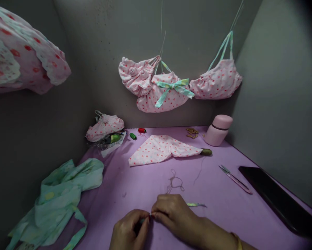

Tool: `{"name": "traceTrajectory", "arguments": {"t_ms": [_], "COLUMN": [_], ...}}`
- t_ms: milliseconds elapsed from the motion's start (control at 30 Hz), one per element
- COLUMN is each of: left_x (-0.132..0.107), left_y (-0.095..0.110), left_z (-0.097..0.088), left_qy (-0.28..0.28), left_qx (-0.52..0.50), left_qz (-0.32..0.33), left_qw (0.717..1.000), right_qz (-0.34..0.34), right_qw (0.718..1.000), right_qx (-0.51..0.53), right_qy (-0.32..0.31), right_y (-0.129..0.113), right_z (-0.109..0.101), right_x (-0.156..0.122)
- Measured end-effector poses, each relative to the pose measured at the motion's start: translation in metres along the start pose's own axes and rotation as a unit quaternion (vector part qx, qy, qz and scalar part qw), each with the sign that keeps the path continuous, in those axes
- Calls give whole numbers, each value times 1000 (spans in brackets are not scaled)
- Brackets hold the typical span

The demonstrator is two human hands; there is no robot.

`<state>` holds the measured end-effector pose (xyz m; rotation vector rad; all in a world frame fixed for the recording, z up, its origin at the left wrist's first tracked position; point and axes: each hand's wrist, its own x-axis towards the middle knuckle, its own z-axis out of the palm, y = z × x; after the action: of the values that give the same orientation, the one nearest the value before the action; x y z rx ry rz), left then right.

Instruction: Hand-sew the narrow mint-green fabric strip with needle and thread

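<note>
Left hand and right hand pressed together at the fingertips, pinching a tiny thin silvery item, too small to identify, with a loose tan thread loop just beyond the fingers and a narrow mint-green ribbon strip right of them.

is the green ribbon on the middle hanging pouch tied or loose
Tied: the mint green ribbon forms a bow with two loops and hanging tails across the front of the pink polka-dot pouch.
</note>
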<state>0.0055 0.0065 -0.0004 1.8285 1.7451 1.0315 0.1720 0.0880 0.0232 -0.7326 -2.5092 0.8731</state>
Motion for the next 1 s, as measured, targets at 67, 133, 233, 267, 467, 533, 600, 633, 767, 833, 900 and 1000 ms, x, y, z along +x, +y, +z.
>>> {"name": "traceTrajectory", "arguments": {"t_ms": [67,133,233,267,467,533,600,633,767,833,900,1000], "left_x": [0,1,3,4,4,3,3,3,3,3,2,3], "left_y": [-1,0,2,3,3,2,2,2,1,1,1,0], "left_z": [0,-2,-6,-7,-6,-5,-5,-5,-5,-5,-5,-4], "left_qy": [-7,-21,-37,-40,-35,-30,-25,-25,-21,-19,-16,-16], "left_qx": [-4,-3,-19,-28,-36,-35,-38,-41,-59,-62,-61,-63], "left_qz": [-9,-21,-38,-42,-51,-52,-54,-54,-56,-56,-56,-52], "left_qw": [1000,1000,998,998,997,998,998,997,996,996,996,996], "right_qz": [14,21,22,22,50,54,43,38,47,49,44,34], "right_qw": [1000,1000,1000,1000,998,997,997,998,999,999,999,999], "right_qx": [-4,-2,0,2,33,43,45,44,27,16,13,10], "right_qy": [5,12,13,12,29,39,39,34,2,-8,-15,-21], "right_y": [0,3,5,5,4,3,2,2,0,0,0,1], "right_z": [2,1,2,2,2,0,0,0,2,3,4,5], "right_x": [-1,-1,0,0,-3,-4,-5,-6,-7,-7,-8,-8]}}
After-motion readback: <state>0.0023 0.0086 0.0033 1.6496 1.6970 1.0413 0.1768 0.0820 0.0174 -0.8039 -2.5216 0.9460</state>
